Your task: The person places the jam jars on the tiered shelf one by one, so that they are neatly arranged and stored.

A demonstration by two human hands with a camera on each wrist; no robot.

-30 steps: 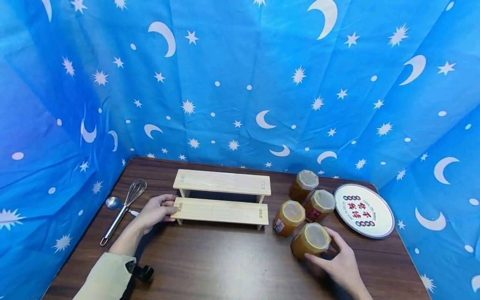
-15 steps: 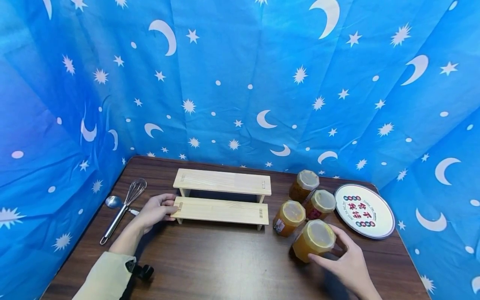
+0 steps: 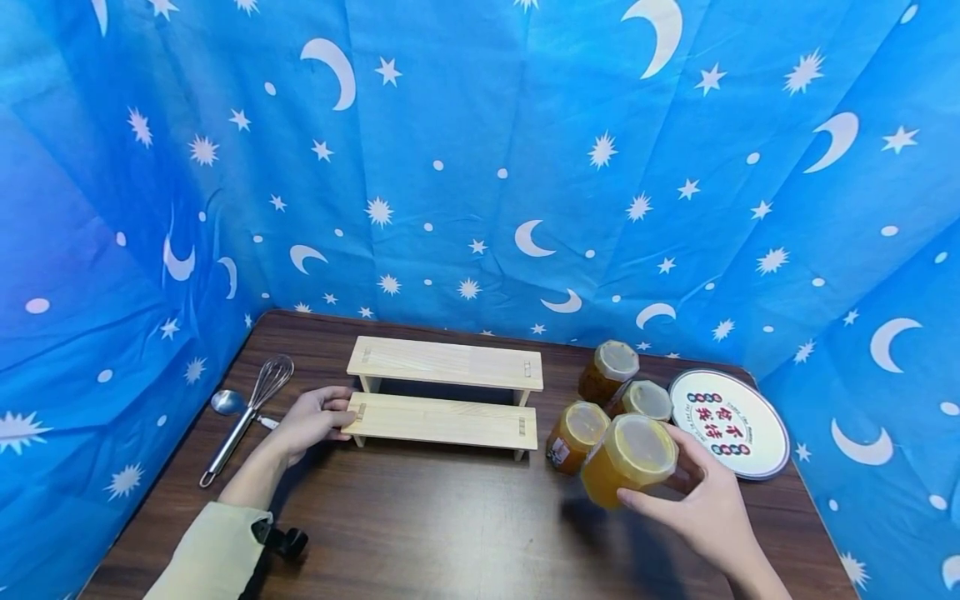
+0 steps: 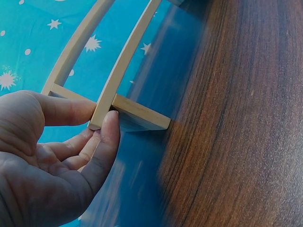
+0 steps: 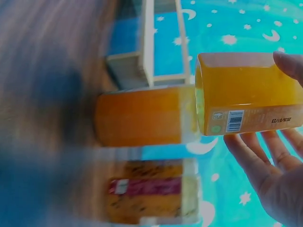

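Note:
A pale wooden rack has a low front board (image 3: 442,423) and a higher rear board (image 3: 450,362). My left hand (image 3: 311,423) pinches the front board's left end; in the left wrist view the thumb and index finger (image 4: 71,111) meet its edge from both sides. Over on the right, my right hand (image 3: 705,500) grips a jar of yellow-orange contents (image 3: 618,471) with a translucent lid, thumb on one side and fingers on the other. That jar is raised off the table, slightly tilted, its barcode label (image 5: 235,121) showing in the right wrist view.
Beside the held jar stand an orange jar (image 3: 576,440), a darker jar (image 3: 606,375) and another jar (image 3: 648,400), partly hidden. A round plate with red characters (image 3: 731,458) lies at the right. Left of the rack are a whisk (image 3: 243,429) and a spoon (image 3: 227,403).
My right hand has lifted the jar off the table and shifted it slightly right, so it now overlaps the jar behind. The left hand keeps its hold on the rack.

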